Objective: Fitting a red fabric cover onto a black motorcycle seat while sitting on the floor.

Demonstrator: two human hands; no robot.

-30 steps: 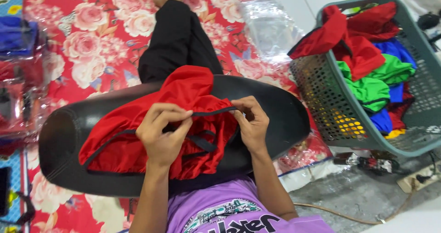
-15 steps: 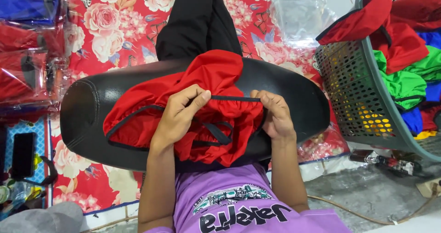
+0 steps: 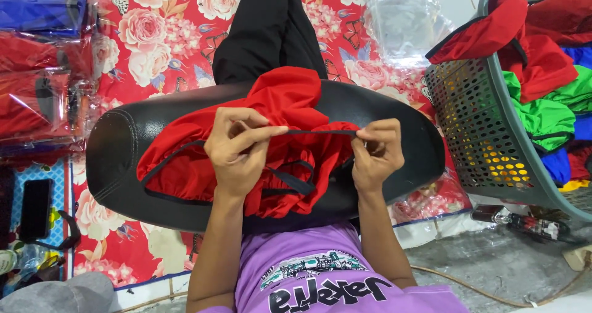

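A red garment (image 3: 280, 103) with black trim lies bunched over a long black padded cushion (image 3: 117, 146) across my lap. My left hand (image 3: 237, 146) pinches the garment's black edge strip, and my right hand (image 3: 377, 152) pinches the same strip further right. The strip is stretched taut between the two hands. Loose black straps hang below them over the red cloth.
A grey plastic basket (image 3: 475, 134) at the right holds red, green and blue garments. Packed red and blue garments in clear bags (image 3: 37, 72) lie at the left. Empty clear bags (image 3: 404, 17) sit at the top, a phone (image 3: 36, 208) at the lower left.
The view has shifted, so everything sits further right and lower in frame. My hands have moved apart and pulled the black strip tight between them.
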